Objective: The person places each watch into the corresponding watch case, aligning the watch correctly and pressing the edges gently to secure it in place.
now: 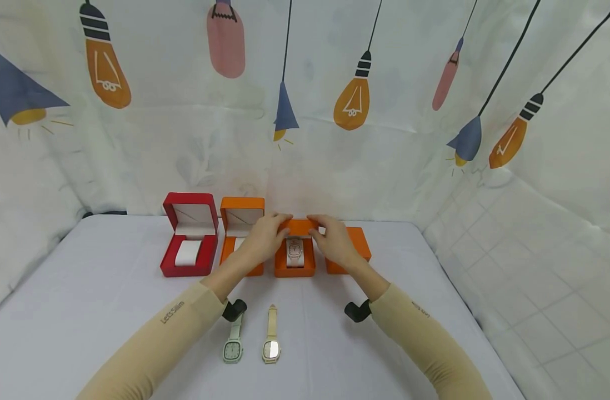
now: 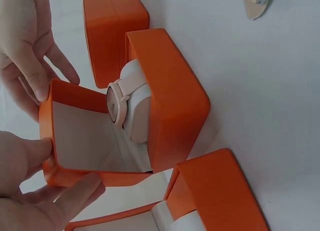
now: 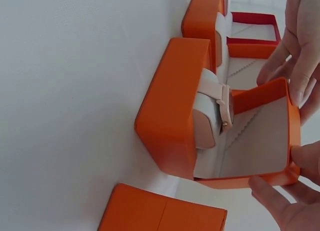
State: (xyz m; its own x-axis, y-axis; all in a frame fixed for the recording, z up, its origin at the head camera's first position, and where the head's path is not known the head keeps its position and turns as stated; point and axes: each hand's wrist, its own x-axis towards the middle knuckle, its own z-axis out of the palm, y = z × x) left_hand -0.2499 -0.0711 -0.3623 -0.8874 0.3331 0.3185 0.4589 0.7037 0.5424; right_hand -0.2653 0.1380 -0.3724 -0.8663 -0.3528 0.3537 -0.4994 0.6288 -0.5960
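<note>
An orange watch box (image 1: 294,271) stands in the middle with its lid (image 2: 80,136) raised partway. Inside, a pale pink watch (image 1: 295,251) is wrapped around a white cushion (image 3: 204,122). My left hand (image 1: 266,238) pinches the lid's left side between thumb and fingers. On the opposite side, my right hand (image 1: 333,240) grips the lid at its front corner, thumb on the rim. In the head view, the wrists partly cover the boxes on either side. A pale green watch (image 1: 232,351) and a cream-yellow watch (image 1: 271,350) lie flat nearer to me.
To the left stand a red box (image 1: 187,270) and an orange box (image 1: 242,203), both with lids up and white cushions inside. A closed orange box (image 1: 359,243) sits by my right wrist. The white-covered table (image 1: 110,289) meets a patterned curtain behind.
</note>
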